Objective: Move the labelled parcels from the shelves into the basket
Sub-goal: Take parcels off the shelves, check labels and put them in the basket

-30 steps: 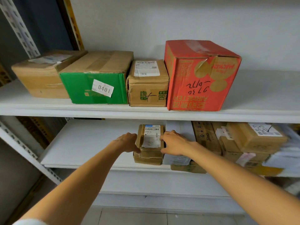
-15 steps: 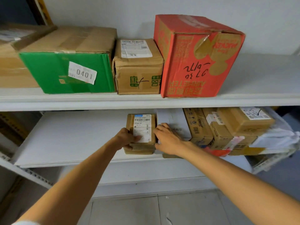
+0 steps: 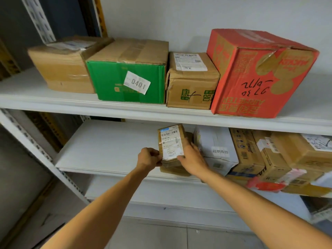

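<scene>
Head view: left hand (image 3: 148, 159) and right hand (image 3: 192, 161) both grip small labelled parcel (image 3: 170, 141).

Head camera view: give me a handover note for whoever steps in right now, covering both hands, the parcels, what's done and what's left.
Left hand: grips the left edge of the small labelled parcel.
Right hand: grips its right side.
The parcel is tilted at the front of the lower shelf, above another brown parcel.
The upper shelf holds four boxes, among them the green box and the red box.
Done: cannot tell, since the basket is out of view.
Left: carry this parcel to the basket, then the rest.
</scene>
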